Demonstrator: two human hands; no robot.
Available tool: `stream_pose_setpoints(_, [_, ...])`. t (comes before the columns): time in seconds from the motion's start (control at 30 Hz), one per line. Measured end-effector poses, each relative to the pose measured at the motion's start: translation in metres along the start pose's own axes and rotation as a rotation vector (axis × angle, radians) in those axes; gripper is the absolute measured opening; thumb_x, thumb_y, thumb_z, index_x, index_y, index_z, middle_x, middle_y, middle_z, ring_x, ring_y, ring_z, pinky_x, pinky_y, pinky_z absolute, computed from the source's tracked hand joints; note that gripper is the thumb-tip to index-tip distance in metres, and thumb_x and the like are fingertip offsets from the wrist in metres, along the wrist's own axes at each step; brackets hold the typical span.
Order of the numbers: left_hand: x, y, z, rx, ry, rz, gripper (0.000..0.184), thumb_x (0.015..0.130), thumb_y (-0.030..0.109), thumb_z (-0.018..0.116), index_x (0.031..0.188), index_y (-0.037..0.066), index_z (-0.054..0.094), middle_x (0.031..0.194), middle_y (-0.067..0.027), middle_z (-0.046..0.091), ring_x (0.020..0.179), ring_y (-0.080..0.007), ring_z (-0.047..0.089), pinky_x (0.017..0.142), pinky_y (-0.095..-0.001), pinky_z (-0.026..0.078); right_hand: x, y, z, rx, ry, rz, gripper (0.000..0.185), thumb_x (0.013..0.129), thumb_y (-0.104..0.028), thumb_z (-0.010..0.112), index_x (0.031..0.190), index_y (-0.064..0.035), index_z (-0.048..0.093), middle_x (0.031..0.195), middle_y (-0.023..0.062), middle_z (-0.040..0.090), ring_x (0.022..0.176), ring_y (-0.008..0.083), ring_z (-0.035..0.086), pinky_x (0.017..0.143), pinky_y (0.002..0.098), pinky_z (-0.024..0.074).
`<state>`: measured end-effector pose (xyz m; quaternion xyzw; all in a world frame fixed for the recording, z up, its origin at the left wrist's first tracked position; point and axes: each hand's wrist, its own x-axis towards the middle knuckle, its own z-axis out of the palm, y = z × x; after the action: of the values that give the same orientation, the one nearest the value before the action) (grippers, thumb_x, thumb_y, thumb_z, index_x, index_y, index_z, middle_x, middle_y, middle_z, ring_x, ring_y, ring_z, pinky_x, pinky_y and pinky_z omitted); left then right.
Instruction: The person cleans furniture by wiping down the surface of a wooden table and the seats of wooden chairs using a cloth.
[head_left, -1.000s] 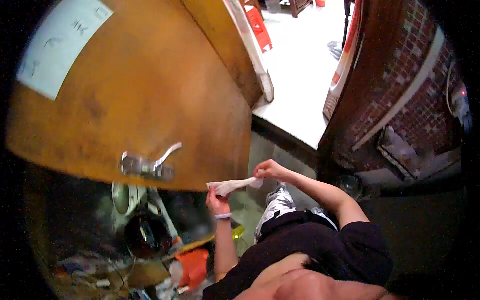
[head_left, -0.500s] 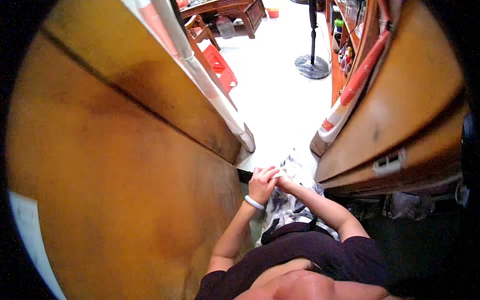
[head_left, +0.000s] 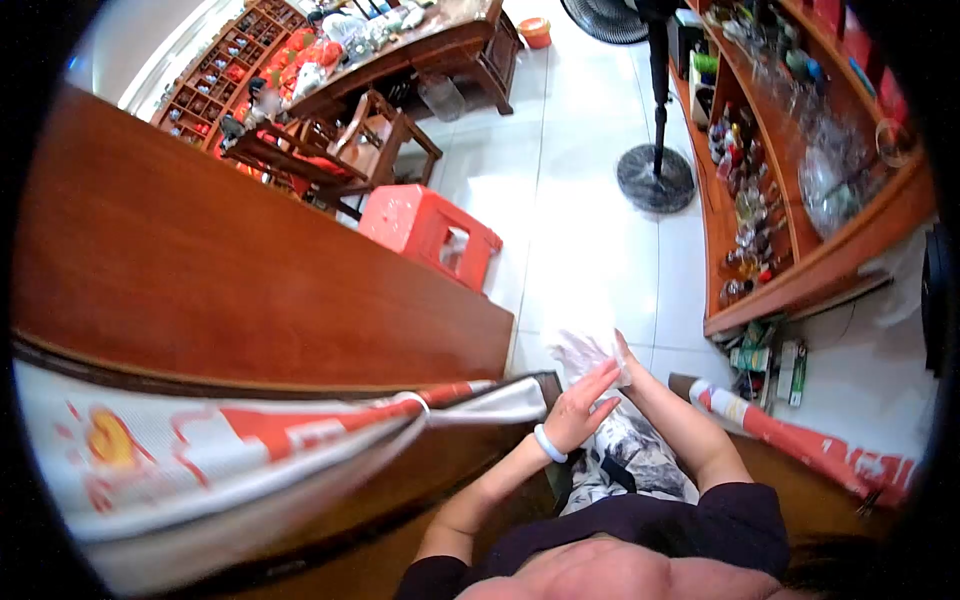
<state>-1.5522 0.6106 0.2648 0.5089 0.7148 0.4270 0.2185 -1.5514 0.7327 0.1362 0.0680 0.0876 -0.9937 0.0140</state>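
A crumpled, thin white piece (head_left: pixel 585 350), like tissue or thin plastic, hangs in front of my body between my two hands. My left hand (head_left: pixel 582 408), with a pale bracelet at the wrist, lies against its near side. The fingers of this hand are stretched out and the thumb stands apart. My right hand (head_left: pixel 625 358) is at the far right edge of the white piece, its fingers mostly hidden behind it. Whether they grip it I cannot tell. Below are my black-and-white patterned trousers (head_left: pixel 632 450).
A tied-back curtain (head_left: pixel 300 440) and wooden panel (head_left: pixel 250 270) flank me left; another curtain (head_left: pixel 820 445) is right. Ahead are a red plastic stool (head_left: pixel 415 225), wooden chair (head_left: pixel 365 140), table (head_left: pixel 400 50) and black fan stand (head_left: pixel 657 175). Shelves (head_left: pixel 780 190) with bottles line the right.
I have moved forward through the doorway, so the room ahead looks nearer. The white piece now shows spread beyond my hands; my left fingers have straightened.
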Motion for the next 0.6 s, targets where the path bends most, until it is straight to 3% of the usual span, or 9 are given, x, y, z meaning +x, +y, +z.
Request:
stream_pose_setpoints(0.03, [0.01, 0.008, -0.011, -0.093, 0.0, -0.035, 0.038, 0.079, 0.008, 0.058, 0.115, 0.001, 0.051, 0.123, -0.0168, 0.047, 0.116, -0.033, 0.042, 0.096, -0.036, 0.036, 0.009, -0.021, 0.027, -0.009, -0.042, -0.033, 0.049, 0.092, -0.036, 0.031, 0.126, -0.0014, 0.036, 0.126, 0.0158, 0.042, 0.116, 0.0313, 0.041, 0.1, 0.0427, 0.0319])
stream_pose_setpoints(0.1, [0.037, 0.02, -0.04, 0.03, 0.066, 0.068, 0.033, 0.078, 0.006, 0.058, 0.111, 0.001, 0.054, 0.115, -0.0139, 0.054, 0.112, -0.0296, 0.048, 0.093, -0.0355, 0.039, 0.052, -0.024, 0.019, -1.213, -0.122, -0.561, 0.042, 0.092, -0.027, 0.034, 0.125, -0.0009, 0.037, 0.124, 0.0148, 0.044, 0.115, 0.0302, 0.042, 0.101, 0.0414, 0.0313])
stream_pose_setpoints(0.13, [0.048, 0.026, -0.057, 0.031, 0.098, 0.065, 0.031, 0.078, 0.006, 0.059, 0.108, 0.0, 0.055, 0.113, -0.0138, 0.055, 0.109, -0.0282, 0.05, 0.091, -0.0348, 0.04, 0.061, -0.031, 0.056, -1.017, -0.109, -0.447, 0.039, 0.092, -0.022, 0.035, 0.125, -0.0011, 0.036, 0.122, 0.0147, 0.045, 0.114, 0.0287, 0.044, 0.1, 0.0404, 0.0325])
stream_pose_setpoints(0.2, [0.066, 0.034, -0.094, -0.099, 0.183, -0.028, 0.024, 0.078, 0.006, 0.06, 0.101, 0.0, 0.059, 0.106, -0.0145, 0.059, 0.101, -0.0274, 0.055, 0.087, -0.0331, 0.043, 0.091, -0.045, 0.09, -2.19, -0.299, -0.715, 0.034, 0.088, -0.013, 0.04, 0.12, -0.0023, 0.042, 0.118, 0.016, 0.047, 0.109, 0.0252, 0.048, 0.096, 0.0372, 0.0363])
stream_pose_setpoints(0.27, [0.077, 0.03, -0.133, -0.18, 0.285, -0.16, 0.02, 0.081, 0.003, 0.054, 0.1, -0.001, 0.061, 0.098, -0.0104, 0.063, 0.088, -0.0149, 0.059, 0.079, -0.0257, 0.046, 0.106, -0.036, 0.17, -0.559, -0.014, -0.19, 0.032, 0.077, -0.012, 0.049, 0.107, -0.0037, 0.053, 0.108, 0.0167, 0.051, 0.099, 0.0247, 0.051, 0.083, 0.0345, 0.0453])
stream_pose_setpoints(0.33, [0.086, 0.021, -0.17, -0.382, 0.391, -0.388, 0.019, 0.086, 0.005, 0.051, 0.098, -0.004, 0.061, 0.094, -0.0089, 0.063, 0.085, -0.013, 0.059, 0.075, -0.0249, 0.047, 0.138, -0.061, 0.255, -2.037, -0.324, -0.162, 0.033, 0.068, -0.014, 0.052, 0.099, -0.004, 0.055, 0.095, 0.0149, 0.053, 0.087, 0.0238, 0.053, 0.074, 0.0332, 0.0474])
stream_pose_setpoints(0.4, [0.094, -0.006, -0.191, -0.56, 0.688, -0.455, 0.018, 0.087, 0.007, 0.048, 0.092, -0.006, 0.061, 0.086, -0.0094, 0.063, 0.076, -0.0159, 0.061, 0.07, -0.0265, 0.049, 0.175, -0.09, 0.284, -2.698, -0.503, -0.392, 0.032, 0.061, -0.015, 0.054, 0.091, -0.004, 0.055, 0.082, 0.0119, 0.053, 0.073, 0.0225, 0.052, 0.062, 0.0323, 0.0475])
stream_pose_setpoints(0.5, [0.116, -0.055, -0.224, -0.459, 0.972, -0.445, 0.015, 0.086, 0.006, 0.051, 0.089, -0.005, 0.061, 0.082, -0.0071, 0.063, 0.069, -0.0127, 0.059, 0.062, -0.0236, 0.049, 0.235, -0.12, 0.26, -2.473, -0.509, -0.78, 0.022, 0.062, -0.014, 0.054, 0.081, -0.0038, 0.055, 0.075, 0.0104, 0.052, 0.069, 0.0231, 0.052, 0.053, 0.0322, 0.0444])
stream_pose_setpoints(0.6, [0.157, -0.12, -0.255, -0.345, 1.123, -0.424, 0.013, 0.083, 0.005, 0.054, 0.089, -0.004, 0.062, 0.081, -0.0061, 0.062, 0.067, -0.0099, 0.057, 0.061, -0.0222, 0.048, 0.286, -0.183, 0.276, -2.568, -0.513, -0.867, 0.02, 0.063, -0.013, 0.053, 0.081, -0.0035, 0.054, 0.074, 0.01, 0.052, 0.069, 0.0237, 0.052, 0.05, 0.0331, 0.0435])
